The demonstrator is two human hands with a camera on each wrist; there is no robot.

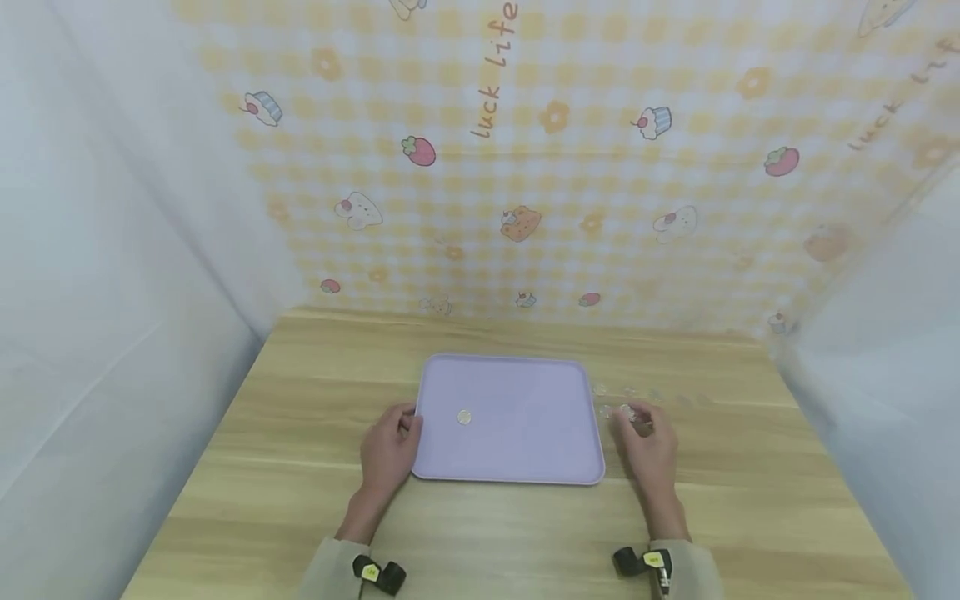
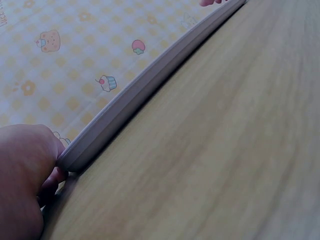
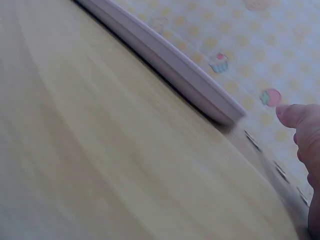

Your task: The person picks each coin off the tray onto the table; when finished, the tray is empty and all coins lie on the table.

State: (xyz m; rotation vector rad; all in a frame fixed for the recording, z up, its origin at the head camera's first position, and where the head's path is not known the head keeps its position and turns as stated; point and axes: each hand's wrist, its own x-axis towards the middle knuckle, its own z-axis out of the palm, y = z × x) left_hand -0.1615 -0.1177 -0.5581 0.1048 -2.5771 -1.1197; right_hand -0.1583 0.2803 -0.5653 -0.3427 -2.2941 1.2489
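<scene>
A lilac rectangular tray [image 1: 517,425] lies on the table. My left hand [image 1: 390,446] grips its left edge, thumb along the rim; the left wrist view shows the fingers [image 2: 50,185] reaching beneath the tray's corner. One small round coin-like disc [image 1: 465,417] rests inside the tray, left of its middle. Just past the tray's right side, my right hand [image 1: 651,446] pinches another shiny disc [image 1: 627,412] between thumb and fingertips, a little above the tabletop. In the right wrist view that disc is hidden, and only the thumb [image 3: 295,116] and part of the hand appear.
Several more pale discs [image 1: 631,391] lie flat on the wooden table [image 1: 510,542] beyond and beside the right hand. A checked, printed cloth [image 1: 480,183] hangs behind the table, with white sheets [image 1: 112,292] at both sides.
</scene>
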